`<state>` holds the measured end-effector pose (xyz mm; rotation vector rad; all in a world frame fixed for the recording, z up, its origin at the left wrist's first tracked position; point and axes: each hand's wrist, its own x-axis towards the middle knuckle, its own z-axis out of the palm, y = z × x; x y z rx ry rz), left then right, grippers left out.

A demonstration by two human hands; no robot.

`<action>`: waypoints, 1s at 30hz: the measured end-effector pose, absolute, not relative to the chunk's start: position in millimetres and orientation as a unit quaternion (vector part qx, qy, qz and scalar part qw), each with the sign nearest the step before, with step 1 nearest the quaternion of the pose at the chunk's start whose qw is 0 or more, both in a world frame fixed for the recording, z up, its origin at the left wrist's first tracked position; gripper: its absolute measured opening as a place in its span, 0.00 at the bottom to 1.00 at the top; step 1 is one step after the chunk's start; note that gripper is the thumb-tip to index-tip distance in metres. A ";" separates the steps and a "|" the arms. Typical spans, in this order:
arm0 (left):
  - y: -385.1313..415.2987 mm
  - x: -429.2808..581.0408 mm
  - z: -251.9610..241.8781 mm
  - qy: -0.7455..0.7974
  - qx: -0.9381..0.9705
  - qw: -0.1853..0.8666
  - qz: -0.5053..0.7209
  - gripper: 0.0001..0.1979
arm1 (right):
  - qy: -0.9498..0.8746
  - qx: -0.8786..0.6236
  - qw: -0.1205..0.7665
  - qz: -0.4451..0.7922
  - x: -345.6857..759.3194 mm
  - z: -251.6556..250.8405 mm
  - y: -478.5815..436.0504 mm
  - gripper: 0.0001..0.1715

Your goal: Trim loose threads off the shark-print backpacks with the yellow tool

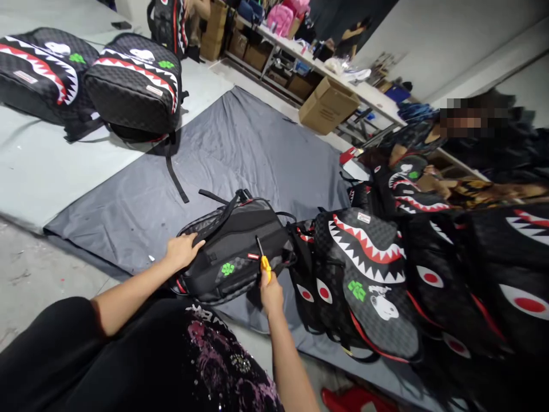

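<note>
A black checkered backpack (pixel 234 249) with a green patch lies on its side on the grey cloth (pixel 240 143) right in front of me. My left hand (pixel 183 250) rests flat on its left end, fingers stretched over the fabric. My right hand (pixel 270 292) is closed around a small yellow-handled snipper (pixel 263 260), whose dark tip touches the backpack's side near a red tag.
A heap of shark-mouth backpacks (pixel 369 269) fills the right side. Two more backpacks (pixel 132 83) lie at the far left on a pale mat. Another person sits at right behind the heap. A cardboard box (pixel 328 103) and a long table (pixel 369 88) stand behind.
</note>
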<state>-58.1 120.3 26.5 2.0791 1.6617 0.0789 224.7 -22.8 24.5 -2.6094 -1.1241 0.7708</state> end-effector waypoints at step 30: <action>99.3 -22.0 -15.3 0.540 0.153 0.804 0.193 0.28 | -0.537 -0.749 -0.077 0.379 242.6 150.7 55.7 0.21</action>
